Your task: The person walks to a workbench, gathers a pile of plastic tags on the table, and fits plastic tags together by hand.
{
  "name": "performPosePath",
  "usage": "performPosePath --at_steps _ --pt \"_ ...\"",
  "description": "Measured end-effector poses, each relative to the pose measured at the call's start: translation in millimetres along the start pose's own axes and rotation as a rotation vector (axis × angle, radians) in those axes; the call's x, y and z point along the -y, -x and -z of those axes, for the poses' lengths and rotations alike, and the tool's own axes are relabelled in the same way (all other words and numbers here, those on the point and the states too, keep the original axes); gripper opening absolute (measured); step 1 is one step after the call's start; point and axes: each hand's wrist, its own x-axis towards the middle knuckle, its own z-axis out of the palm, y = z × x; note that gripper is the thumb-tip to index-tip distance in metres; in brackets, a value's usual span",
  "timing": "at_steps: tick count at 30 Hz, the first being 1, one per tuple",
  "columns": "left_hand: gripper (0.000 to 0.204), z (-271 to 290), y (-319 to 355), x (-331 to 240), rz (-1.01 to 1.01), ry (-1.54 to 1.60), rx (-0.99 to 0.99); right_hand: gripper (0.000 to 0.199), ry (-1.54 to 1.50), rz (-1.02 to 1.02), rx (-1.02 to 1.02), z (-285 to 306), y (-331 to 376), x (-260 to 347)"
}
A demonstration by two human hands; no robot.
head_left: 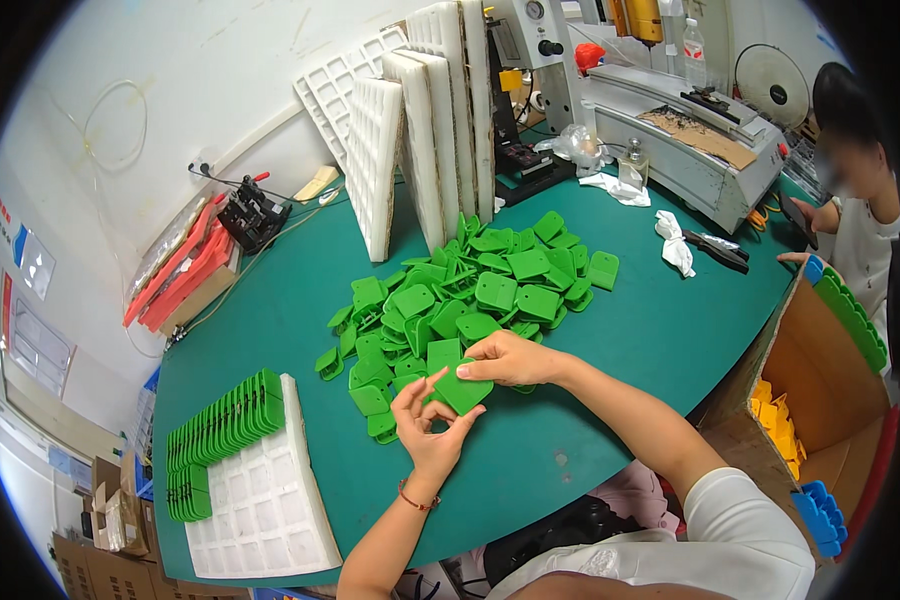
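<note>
A green plastic piece (464, 394), flat with rounded corners, is held above the front edge of a heap of similar green pieces (497, 292). My right hand (510, 358) pinches it at its upper edge, thumb on the face. My left hand (432, 432) is curled at its lower left side, index fingertip and thumb at its edges. At the left of the table lies a white gridded foam tray (270, 500). Green pieces (232, 415) stand upright in close rows along its far and left sides; the other pockets show bare.
More white foam trays (370, 170) lean upright behind the heap. A black clamp-like device (253, 215) stands at far left. Pliers (718, 252) and crumpled tissue (674, 243) lie at right, near a machine (685, 140). A cardboard box (740, 435) and a seated person (865, 200) are at right.
</note>
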Motion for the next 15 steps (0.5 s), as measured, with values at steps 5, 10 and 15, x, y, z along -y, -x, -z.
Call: performPosePath --at_steps 5,10,15 --pt "0.075 -0.7 -0.2 -0.7 0.021 0.010 0.007 0.048 0.004 0.029 -0.018 -2.1 -1.7 -0.9" --pt "0.071 -2.1 0.5 1.2 0.015 0.016 -0.018 0.046 -0.044 0.002 -0.008 -3.0 -0.6 -1.3" --pt "0.070 -2.8 2.1 3.2 0.007 0.007 -0.036 0.049 -0.225 -0.120 0.093 -1.8 -0.7 -5.2"
